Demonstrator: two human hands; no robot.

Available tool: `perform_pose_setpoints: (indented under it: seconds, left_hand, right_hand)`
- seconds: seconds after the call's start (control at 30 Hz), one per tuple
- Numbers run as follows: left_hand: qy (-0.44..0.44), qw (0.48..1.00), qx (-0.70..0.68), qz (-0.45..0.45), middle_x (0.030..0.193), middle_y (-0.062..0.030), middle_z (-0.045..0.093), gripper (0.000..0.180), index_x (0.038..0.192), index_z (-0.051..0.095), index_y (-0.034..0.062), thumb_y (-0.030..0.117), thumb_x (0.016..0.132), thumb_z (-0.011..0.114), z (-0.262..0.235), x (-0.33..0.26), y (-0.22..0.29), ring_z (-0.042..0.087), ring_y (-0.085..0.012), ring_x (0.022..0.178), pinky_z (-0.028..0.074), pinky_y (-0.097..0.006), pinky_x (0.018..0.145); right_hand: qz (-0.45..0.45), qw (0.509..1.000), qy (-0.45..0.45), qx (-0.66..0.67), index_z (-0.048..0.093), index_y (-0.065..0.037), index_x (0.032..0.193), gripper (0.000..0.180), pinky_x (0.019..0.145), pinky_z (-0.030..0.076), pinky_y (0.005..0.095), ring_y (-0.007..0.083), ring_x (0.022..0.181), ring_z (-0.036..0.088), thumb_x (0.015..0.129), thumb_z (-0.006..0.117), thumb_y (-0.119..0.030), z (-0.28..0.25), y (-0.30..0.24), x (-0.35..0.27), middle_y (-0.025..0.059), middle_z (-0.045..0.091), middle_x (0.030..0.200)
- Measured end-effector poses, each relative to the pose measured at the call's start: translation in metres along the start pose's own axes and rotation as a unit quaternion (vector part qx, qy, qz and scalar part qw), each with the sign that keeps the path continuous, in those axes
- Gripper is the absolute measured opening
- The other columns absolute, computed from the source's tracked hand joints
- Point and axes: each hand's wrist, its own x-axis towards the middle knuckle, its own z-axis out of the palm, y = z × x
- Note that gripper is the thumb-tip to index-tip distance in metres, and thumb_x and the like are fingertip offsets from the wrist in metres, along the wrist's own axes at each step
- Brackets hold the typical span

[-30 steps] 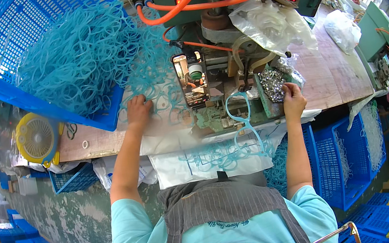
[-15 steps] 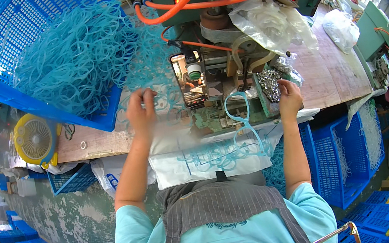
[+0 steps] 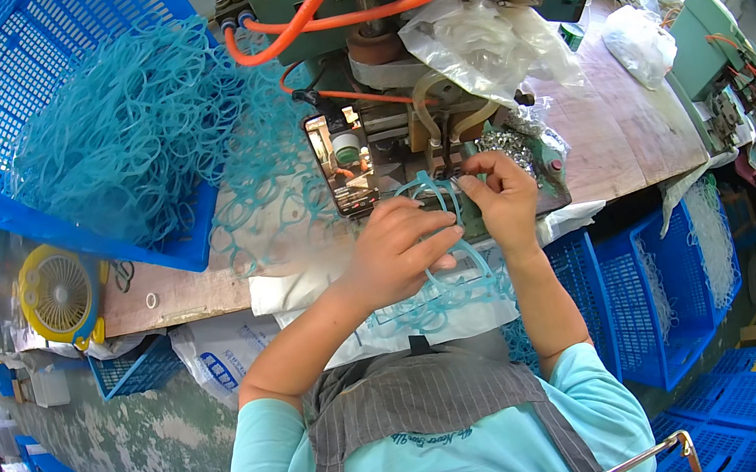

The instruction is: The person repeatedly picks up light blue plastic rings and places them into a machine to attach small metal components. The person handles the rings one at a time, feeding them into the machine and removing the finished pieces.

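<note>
A light-blue eyeglass frame stands at the front of a bench press, its upper end close to the tooling. My left hand is closed on the frame's left side, fingers curled toward the right. Just right of it, my right hand pinches thumb and fingertips together at the frame's upper end. Whatever sits in that pinch is too small to make out. Behind my right hand lies a heap of small shiny metal parts. More blue frames rest on a white cloth on my lap.
A blue crate heaped with blue frames tilts over the bench at left. A phone stands left of the press. Orange hoses and a plastic bag hang above. A yellow fan sits at the left; crates stand lower right.
My left hand has come right from the loose frames on the bench to the eyeglass frame. My right hand has moved left from the metal parts to the frame's upper end. The view has shifted slightly.
</note>
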Motion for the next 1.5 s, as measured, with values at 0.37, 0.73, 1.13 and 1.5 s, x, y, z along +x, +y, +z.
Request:
perform_pose_setpoints:
  seconds: [0.37, 0.73, 1.13, 1.5]
  left_hand:
    - [0.008, 0.999, -0.013, 0.047, 0.103, -0.0108, 0.067, 0.030, 0.102, 0.066, 0.0059, 0.032, 0.088, 0.063, 0.003, -0.004, 0.007, 0.063, -0.0254, 0.086, 0.049, -0.041, 0.081]
    - [0.283, 0.907, -0.204, -0.234, 0.103, -0.0089, 0.065, 0.018, 0.107, 0.063, 0.0007, 0.012, 0.098, 0.052, -0.033, 0.024, -0.023, 0.065, -0.0133, 0.084, 0.052, -0.024, 0.070]
    - [0.246, 0.923, -0.177, -0.237, 0.103, -0.0083, 0.064, 0.017, 0.107, 0.063, -0.0005, 0.011, 0.097, 0.055, -0.038, 0.021, -0.026, 0.063, -0.0117, 0.083, 0.051, -0.023, 0.068]
    - [0.249, 0.919, -0.183, -0.247, 0.104, -0.0100, 0.065, 0.016, 0.106, 0.062, -0.0009, 0.010, 0.097, 0.054, -0.038, 0.023, -0.025, 0.065, -0.0129, 0.085, 0.052, -0.023, 0.069]
  right_hand:
    - [-0.022, 0.997, -0.021, 0.068, 0.043, -0.003, 0.118, 0.054, 0.055, 0.034, 0.0171, 0.0027, 0.062, 0.044, 0.073, 0.070, 0.005, 0.019, -0.008, 0.014, 0.0011, 0.058, 0.080]
    - [-0.010, 0.996, -0.018, 0.083, 0.039, -0.004, 0.124, 0.057, 0.061, 0.035, 0.0175, 0.0042, 0.069, 0.044, 0.075, 0.061, 0.013, 0.023, -0.002, 0.010, 0.0025, 0.058, 0.088]
    - [-0.069, 0.997, -0.018, -0.005, 0.040, -0.003, 0.125, 0.059, 0.060, 0.041, 0.0222, 0.0077, 0.062, 0.047, 0.073, 0.065, 0.007, 0.014, -0.002, 0.015, 0.0043, 0.060, 0.083]
    - [-0.048, 0.996, -0.069, 0.034, 0.037, -0.002, 0.128, 0.065, 0.058, 0.041, 0.0235, 0.0096, 0.060, 0.047, 0.072, 0.070, 0.001, 0.014, 0.003, 0.020, 0.0060, 0.063, 0.083]
